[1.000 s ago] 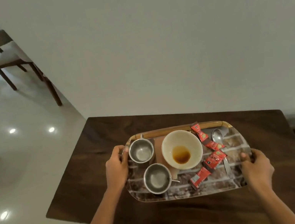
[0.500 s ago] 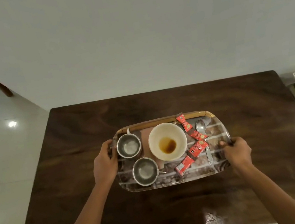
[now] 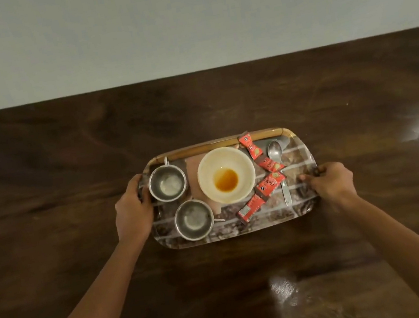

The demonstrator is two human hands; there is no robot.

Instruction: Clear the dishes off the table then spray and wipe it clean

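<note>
A patterned rectangular tray (image 3: 268,219) sits over the middle of a dark wooden table (image 3: 66,169), a little right of centre, with its long sides running left to right; whether it rests on the wood or is raised just off it I cannot tell. The left hand (image 3: 133,213) grips the tray's left short edge with its fingers curled around the rim, just beside the far steel cup (image 3: 167,184). The right hand (image 3: 330,183) grips the right short edge, its thumb lying on top of the rim and pointing left while the other fingers curl under the edge out of sight. Both forearms reach in from the near corners of the view. On the tray, a second steel cup (image 3: 194,219) stands nearer and slightly right of the first, its thin handle pointing right. A cream bowl (image 3: 226,174) sits at the centre with a small pool of orange-brown liquid at its bottom. Right of the bowl, a string of red sachets (image 3: 269,183) runs from the far rim down toward the near edge, the farthest one lying over the rim. A metal spoon (image 3: 278,164) lies just right of them, its scoop toward the far side and its handle partly covered by one sachet. A plain pale wall (image 3: 179,19) rises behind the table's far edge, and bright glare patches show on the wood at the right and near right.
</note>
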